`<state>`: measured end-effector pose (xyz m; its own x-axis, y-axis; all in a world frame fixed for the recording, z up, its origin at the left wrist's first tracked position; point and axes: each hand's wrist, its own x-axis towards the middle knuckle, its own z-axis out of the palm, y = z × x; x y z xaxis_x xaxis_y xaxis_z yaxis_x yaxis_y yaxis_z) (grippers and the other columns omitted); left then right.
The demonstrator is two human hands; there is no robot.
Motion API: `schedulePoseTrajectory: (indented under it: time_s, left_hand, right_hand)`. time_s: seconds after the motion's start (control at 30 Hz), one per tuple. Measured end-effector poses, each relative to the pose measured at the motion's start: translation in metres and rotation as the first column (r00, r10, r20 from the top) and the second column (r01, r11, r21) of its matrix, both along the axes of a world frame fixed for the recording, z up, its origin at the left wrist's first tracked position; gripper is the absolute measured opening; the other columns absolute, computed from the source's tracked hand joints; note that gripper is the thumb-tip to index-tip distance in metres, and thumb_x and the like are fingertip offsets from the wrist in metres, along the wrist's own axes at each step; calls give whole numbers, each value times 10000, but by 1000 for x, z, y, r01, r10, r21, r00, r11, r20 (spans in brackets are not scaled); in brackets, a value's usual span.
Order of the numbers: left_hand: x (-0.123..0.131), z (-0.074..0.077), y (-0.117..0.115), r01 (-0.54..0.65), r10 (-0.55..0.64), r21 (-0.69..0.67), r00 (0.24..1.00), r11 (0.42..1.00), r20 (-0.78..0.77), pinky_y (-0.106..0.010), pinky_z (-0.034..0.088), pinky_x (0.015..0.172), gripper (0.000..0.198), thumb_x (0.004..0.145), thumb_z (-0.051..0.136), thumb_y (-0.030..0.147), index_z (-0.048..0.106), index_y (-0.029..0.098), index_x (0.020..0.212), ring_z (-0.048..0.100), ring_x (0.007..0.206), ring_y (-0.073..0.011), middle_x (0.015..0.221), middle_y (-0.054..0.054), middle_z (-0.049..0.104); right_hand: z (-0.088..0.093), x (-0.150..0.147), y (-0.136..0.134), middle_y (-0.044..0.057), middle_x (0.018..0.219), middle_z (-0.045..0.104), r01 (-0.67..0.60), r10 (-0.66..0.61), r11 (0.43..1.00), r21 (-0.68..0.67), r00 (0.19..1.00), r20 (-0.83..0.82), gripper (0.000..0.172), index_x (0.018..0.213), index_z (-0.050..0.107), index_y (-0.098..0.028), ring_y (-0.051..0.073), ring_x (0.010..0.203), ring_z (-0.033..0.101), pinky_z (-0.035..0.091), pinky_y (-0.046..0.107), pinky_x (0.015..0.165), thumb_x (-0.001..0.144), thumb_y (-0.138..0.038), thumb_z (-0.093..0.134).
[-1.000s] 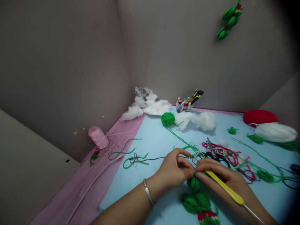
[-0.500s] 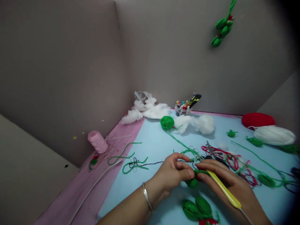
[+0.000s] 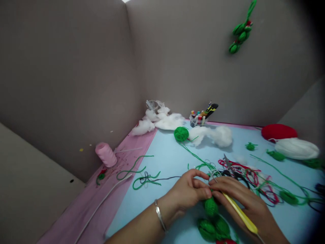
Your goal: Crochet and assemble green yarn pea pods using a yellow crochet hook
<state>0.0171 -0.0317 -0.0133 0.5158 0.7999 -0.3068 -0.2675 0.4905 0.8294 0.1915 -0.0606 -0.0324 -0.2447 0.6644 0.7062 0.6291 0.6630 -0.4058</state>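
My left hand (image 3: 191, 189), with a silver bangle at its wrist, pinches the top of a small green crocheted piece (image 3: 210, 206). Opposite it, my right hand (image 3: 245, 196) is closed around a crochet hook with a yellow handle (image 3: 240, 211); its fingertips meet the green piece too. The hook's working end is hidden among the fingers. Just below hang or lie more rounded green crocheted lobes (image 3: 213, 228) with a red part (image 3: 225, 241) at the bottom edge. Whether they join the held piece I cannot tell.
Scissors (image 3: 228, 164) lie among tangled red yarn (image 3: 250, 173) beyond my right hand. A green yarn ball (image 3: 181, 134), white stuffing (image 3: 220, 136) and a cup of markers (image 3: 198, 119) stand farther back. Red (image 3: 279, 131) and white skeins (image 3: 297, 148) are at right, a pink thread cone (image 3: 106, 154) at left.
The green piece has turned and hangs lower under my fingers, showing more of itself. My right hand and the hook have shifted slightly left and down.
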Motion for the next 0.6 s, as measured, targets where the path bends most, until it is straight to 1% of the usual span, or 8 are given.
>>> schedulePoseTrajectory:
  time_s: [0.13, 0.2, 0.27, 0.33, 0.47, 0.6]
  left_hand:
    - [0, -2, 0, -40, 38, -93, 999, 995, -15, -224, 344, 605, 707, 316, 906, 357, 561, 150, 897, 524, 541, -74, 587, 41, 618]
    - [0, -2, 0, -46, 41, -149, 999, 988, -35, -228, 349, 587, 729, 282, 910, 321, 562, 144, 899, 525, 525, -77, 579, 38, 621]
    - [0, -2, 0, -49, 41, -171, 998, 984, -49, -232, 357, 586, 744, 261, 908, 302, 562, 143, 901, 532, 521, -82, 577, 34, 627]
    - [1, -1, 0, -54, 48, -154, 998, 987, -42, -235, 370, 600, 741, 266, 906, 290, 557, 147, 905, 548, 532, -86, 583, 26, 637]
    - [2, 4, -2, -70, 69, -70, 998, 995, -13, -235, 378, 605, 678, 330, 887, 253, 543, 154, 906, 557, 541, -90, 590, 23, 639]
    - [4, 9, -4, -85, 85, -32, 996, 996, 6, -230, 370, 579, 541, 400, 791, 160, 523, 157, 871, 533, 520, -87, 565, 29, 617]
  right_hand:
    - [2, -1, 0, 40, 838, 727, -24, 24, 998, -63, 1000, 7, 135, 883, 706, -262, 195, 758, 705, 570, 255, 662, 830, -203, 596]
    - [6, -4, -1, 43, 829, 734, -13, 13, 999, -40, 1000, -16, 152, 884, 717, -261, 191, 747, 711, 572, 238, 642, 837, -208, 582]
    - [10, -7, -1, 41, 805, 738, -1, 2, 1000, 7, 998, -56, 167, 891, 719, -254, 179, 718, 714, 574, 220, 626, 846, -205, 566]
    - [12, -9, -2, 35, 790, 738, 29, -27, 999, 23, 996, -80, 149, 875, 712, -246, 168, 695, 715, 574, 206, 622, 847, -213, 569]
    - [6, -7, -3, 28, 818, 740, 86, -91, 994, -63, 993, -79, 103, 820, 694, -244, 166, 711, 721, 578, 197, 650, 843, -267, 596]
    - [1, -3, -4, 17, 844, 738, 55, -62, 993, -102, 996, -63, 90, 847, 693, -256, 167, 760, 720, 578, 206, 700, 845, -276, 605]
